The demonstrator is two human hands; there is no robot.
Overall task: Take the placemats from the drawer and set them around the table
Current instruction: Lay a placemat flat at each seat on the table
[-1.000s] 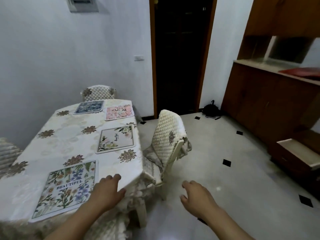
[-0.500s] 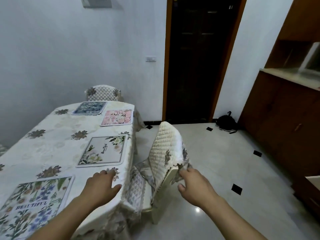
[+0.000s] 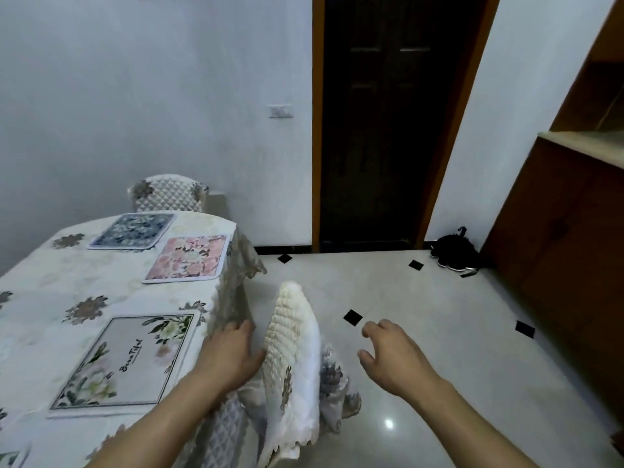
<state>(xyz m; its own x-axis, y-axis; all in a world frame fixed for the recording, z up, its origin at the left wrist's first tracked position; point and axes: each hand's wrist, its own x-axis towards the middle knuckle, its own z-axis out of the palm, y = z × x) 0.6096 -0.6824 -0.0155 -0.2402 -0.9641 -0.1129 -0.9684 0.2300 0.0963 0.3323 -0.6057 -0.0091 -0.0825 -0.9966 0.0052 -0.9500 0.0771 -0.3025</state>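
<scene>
placemats 4 (one barely in view) | chairs 2 | hands 2

only readable bit is on the nearest placemat, the white floral one: script lettering that looks like "beautiful" with a thin line under it. the blue placemat and pink placemat show no legible text.

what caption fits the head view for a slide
Both hands, left and right, empty beside a quilted chair; three placemats on the table.
</scene>
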